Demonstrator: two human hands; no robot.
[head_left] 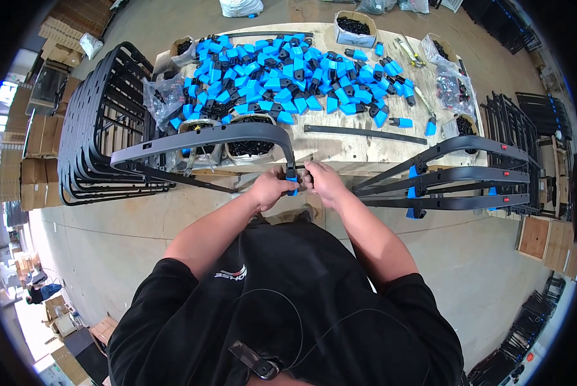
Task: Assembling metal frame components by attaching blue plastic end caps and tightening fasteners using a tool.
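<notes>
Just off the near edge of the pale plywood bench (pixel 340 151), I am watching from afar as two bare hands are meeting at the tip of a dark grey, curved tubular frame (pixel 205 134). That frame is arching out toward the left along the bench's near edge, and a blue-and-black blocky plastic end piece (pixel 293 182) is sitting at its tip, just before the bench. The left hand (pixel 270 189) is holding the end piece in a narrow grip. The right hand (pixel 324 183) is curling its fingers close beside the same tip; something small and dark is showing there, but I am not able to tell whether it is being gripped.

As I am judging it, the step in hand is looking like fitting or fastening the end piece. The next move is calling for a steady left hand and a right hand lining up squarely with the joint.

On the bench's middle, a heap of blue-and-black plastic pieces (pixel 282 77) is spreading; nearer its front edge, a flat dark bar (pixel 366 133) is lying. Three dark curved frames (pixel 459 174) are jutting across the bench's near right corner, while stacked black tubular frames (pixel 97 122) are standing left of the bench.
</notes>
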